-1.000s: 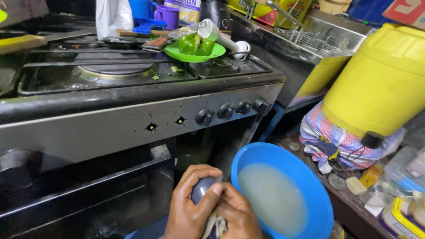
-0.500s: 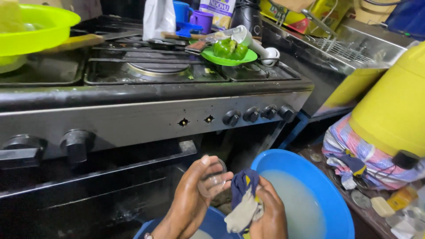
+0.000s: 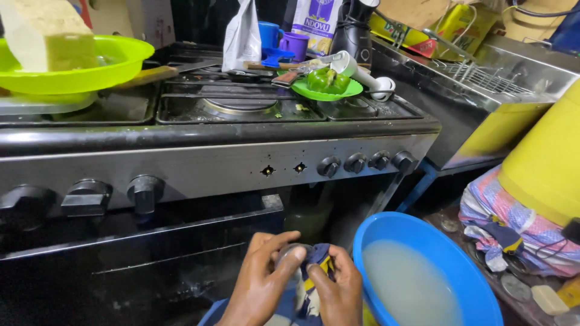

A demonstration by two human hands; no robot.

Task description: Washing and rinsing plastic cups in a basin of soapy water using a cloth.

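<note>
Blue-yellow cloth [image 3: 315, 274] | both hands [image 3: 299, 287] still pinching it around cup [image 3: 289, 256] | now lower, beside basin [image 3: 423, 271]

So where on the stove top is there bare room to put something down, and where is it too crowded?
Barest is the middle round burner, between the lime bowl on the left and the green plate of peppers on the right. The back is crowded: white bag, purple cup, blue cup. Low down, both hands sit close beside the blue basin, leaving little gap.
</note>
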